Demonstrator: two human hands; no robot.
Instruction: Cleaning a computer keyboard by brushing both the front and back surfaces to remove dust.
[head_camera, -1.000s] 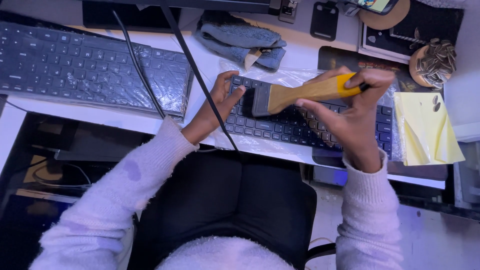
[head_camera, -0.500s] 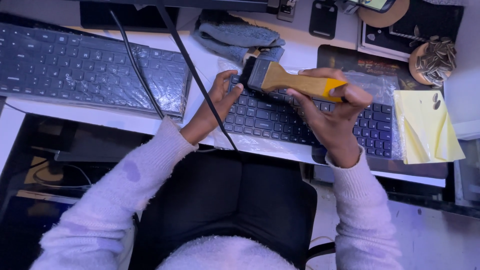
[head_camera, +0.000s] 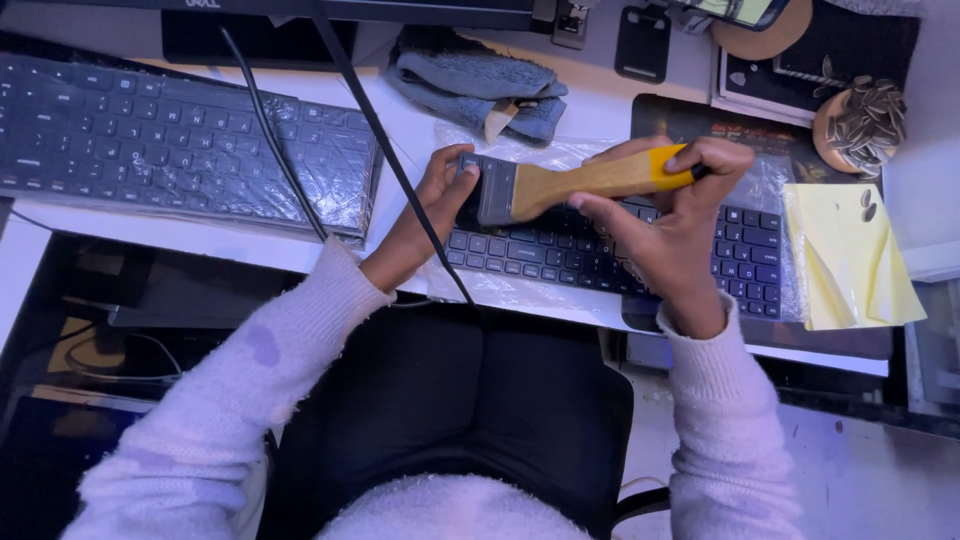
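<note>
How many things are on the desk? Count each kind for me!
Keyboards: 2, one on the left and one under the hands
Brush: 1, in the right hand
Grey cloth: 1
Yellow sheet: 1
Bowl of seeds: 1
Total: 6

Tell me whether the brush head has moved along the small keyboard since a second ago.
Yes. The brush in the right hand has slid toward the left end of the small keyboard, where the left hand rests.
</note>
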